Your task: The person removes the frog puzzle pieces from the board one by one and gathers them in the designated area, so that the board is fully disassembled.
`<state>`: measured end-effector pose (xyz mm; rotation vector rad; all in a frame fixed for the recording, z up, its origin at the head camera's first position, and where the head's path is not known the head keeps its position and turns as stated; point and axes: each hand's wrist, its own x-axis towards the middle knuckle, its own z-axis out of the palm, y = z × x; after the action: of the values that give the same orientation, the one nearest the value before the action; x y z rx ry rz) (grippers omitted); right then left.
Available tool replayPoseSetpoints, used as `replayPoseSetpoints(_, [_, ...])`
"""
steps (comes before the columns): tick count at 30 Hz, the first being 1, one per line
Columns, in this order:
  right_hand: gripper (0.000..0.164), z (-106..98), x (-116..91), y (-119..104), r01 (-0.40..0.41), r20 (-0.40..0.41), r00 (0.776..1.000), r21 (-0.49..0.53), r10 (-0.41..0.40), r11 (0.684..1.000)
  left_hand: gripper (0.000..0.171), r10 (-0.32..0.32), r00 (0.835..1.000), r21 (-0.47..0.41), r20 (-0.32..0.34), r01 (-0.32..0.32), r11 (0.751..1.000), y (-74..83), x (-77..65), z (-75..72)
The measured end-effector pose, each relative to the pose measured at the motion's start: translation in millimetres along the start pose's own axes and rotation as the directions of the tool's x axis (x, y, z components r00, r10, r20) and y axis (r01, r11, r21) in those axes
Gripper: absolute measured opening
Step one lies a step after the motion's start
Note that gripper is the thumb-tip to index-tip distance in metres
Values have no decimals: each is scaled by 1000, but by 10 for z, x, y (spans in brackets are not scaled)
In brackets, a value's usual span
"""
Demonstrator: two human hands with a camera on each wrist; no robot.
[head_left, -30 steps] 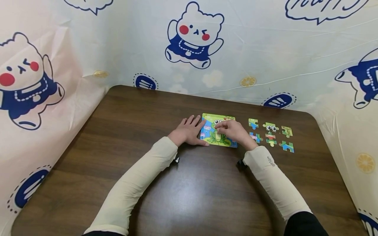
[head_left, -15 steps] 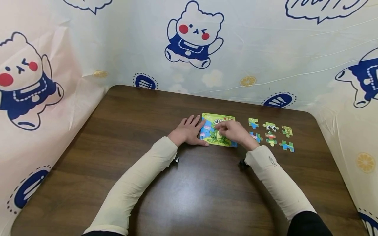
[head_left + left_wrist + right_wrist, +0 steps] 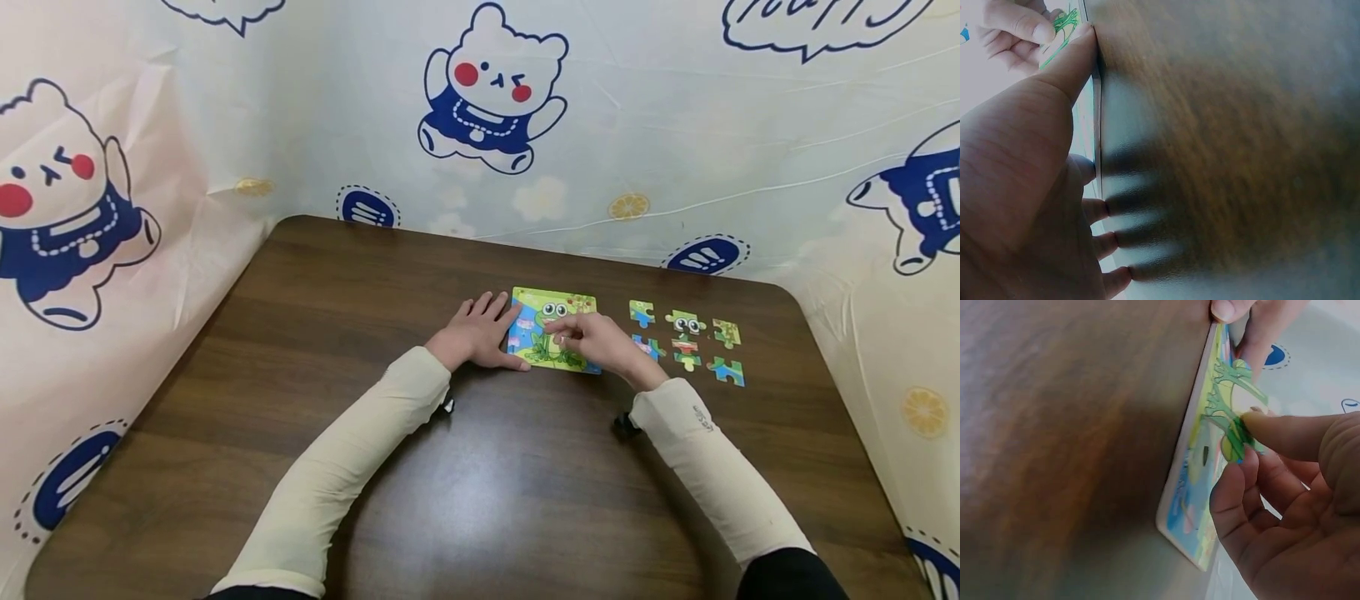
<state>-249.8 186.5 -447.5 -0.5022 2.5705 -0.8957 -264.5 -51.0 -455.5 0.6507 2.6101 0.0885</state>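
A square frog puzzle board (image 3: 547, 296) lies toward the back of the table, its picture facing up. My left hand (image 3: 480, 335) rests flat beside it with fingers spread, the thumb and index finger at the board's left edge. Over the board's right half is my right hand (image 3: 600, 342). In the right wrist view its thumb and fingers pinch a green puzzle piece (image 3: 1233, 434) with part of the frog on it. The left wrist view shows this piece (image 3: 1059, 39) tilted up by the left thumb. The right hand covers part of the frog picture.
To the right of the board several loose puzzle pieces (image 3: 686, 323) lie in two rows on the brown wooden table (image 3: 465, 483). A patterned curtain (image 3: 322, 108) with cartoon bears hangs behind the table and along both sides.
My right hand has shifted slightly toward me, and its wrist and forearm have moved a little right and down. More of the frog's face shows. The left hand has stayed in place.
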Motion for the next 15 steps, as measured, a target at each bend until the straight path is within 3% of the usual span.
replayPoseSetpoints(11, [32, -61, -40, 51, -23, -15, 1000, 91, 25, 996, 110, -8, 1000, -29, 28, 9, 1000, -11, 18, 19])
replayPoseSetpoints(15, [36, -168, -48, -13, -75, -24, 996, 278, 85, 958, 110, -7, 1000, -28, 29, 8, 1000, -12, 22, 18])
